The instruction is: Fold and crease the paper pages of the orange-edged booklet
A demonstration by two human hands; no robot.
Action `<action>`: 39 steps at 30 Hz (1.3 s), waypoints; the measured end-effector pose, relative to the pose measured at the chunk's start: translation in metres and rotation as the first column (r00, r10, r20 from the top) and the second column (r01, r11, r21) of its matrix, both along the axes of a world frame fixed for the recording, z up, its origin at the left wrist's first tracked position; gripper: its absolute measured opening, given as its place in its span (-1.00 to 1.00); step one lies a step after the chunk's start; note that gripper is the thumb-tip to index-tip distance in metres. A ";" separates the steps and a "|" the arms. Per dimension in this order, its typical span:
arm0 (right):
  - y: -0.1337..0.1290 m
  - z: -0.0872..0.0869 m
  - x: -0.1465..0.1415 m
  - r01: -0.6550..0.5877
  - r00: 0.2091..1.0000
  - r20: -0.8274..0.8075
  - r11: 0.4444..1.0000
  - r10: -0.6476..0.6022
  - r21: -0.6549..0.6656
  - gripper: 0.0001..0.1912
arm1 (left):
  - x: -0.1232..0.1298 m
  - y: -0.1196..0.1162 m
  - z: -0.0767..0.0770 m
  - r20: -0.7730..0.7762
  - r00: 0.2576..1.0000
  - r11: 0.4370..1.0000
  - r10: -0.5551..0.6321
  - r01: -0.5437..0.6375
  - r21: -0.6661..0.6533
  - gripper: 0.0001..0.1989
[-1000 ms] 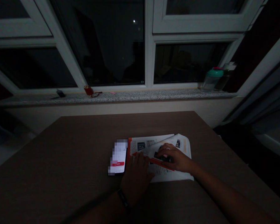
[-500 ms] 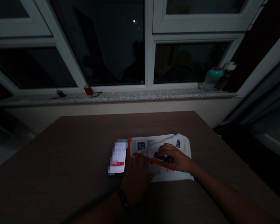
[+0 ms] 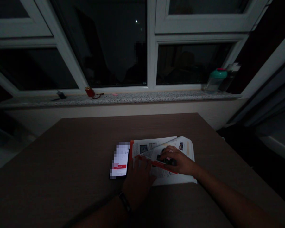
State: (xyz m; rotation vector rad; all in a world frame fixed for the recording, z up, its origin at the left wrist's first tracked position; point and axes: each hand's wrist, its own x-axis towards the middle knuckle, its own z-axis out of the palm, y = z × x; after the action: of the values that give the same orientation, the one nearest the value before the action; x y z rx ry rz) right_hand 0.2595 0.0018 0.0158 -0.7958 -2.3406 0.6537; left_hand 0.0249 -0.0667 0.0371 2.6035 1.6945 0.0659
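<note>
A printed paper sheet [image 3: 163,180] with orange-red edging lies on the table, part of it folded over on a slant. My left hand [image 3: 140,177] rests flat on the paper's left side, fingers stretched out over the fold's red edge, a dark band around the wrist. Over the middle of the sheet, my right hand [image 3: 177,160] curls its fingers around a small black object [image 3: 169,160], which touches the folded paper. Its kind is hard to make out in the dim light. Just left of the paper lies a phone [image 3: 122,160] with its screen lit.
The brown table [image 3: 61,164] reaches toward a wall below a window. On the speckled sill [image 3: 133,98] stand a clear bottle with a teal lid [image 3: 217,79], a small red item [image 3: 89,92] and a small dark item [image 3: 61,94]. A grey curtain [image 3: 270,101] hangs at the right.
My left hand's fingers have shifted slightly on the paper. The right hand keeps its place on the black object. On the phone screen, a number now shows near the top.
</note>
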 end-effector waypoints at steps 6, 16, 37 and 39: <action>0.001 -0.002 0.001 0.004 1.000 0.008 1.000 -0.004 0.006 -0.72 | -0.001 0.000 0.000 -0.002 1.000 1.000 0.006 -0.006 -0.015 -0.47; 0.001 -0.001 0.000 0.004 1.000 0.014 1.000 -0.004 -0.009 -0.71 | -0.001 0.001 0.000 -0.026 0.999 0.999 0.028 -0.029 -0.018 -0.46; 0.002 -0.003 0.002 -0.005 1.000 0.023 1.000 0.005 -0.005 -0.65 | -0.002 0.001 -0.004 0.007 1.000 1.000 0.006 -0.006 0.008 -0.48; 0.002 -0.003 0.002 0.003 1.000 0.022 1.000 -0.003 -0.009 -0.65 | -0.002 0.001 -0.003 -0.005 1.000 1.000 0.005 -0.005 0.007 -0.48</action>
State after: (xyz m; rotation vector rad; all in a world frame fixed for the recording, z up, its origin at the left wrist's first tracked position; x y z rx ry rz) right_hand 0.2615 0.0034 0.0128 -0.8144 -2.3577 0.6575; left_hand 0.0229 -0.0659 0.0338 2.6071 1.7054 0.0649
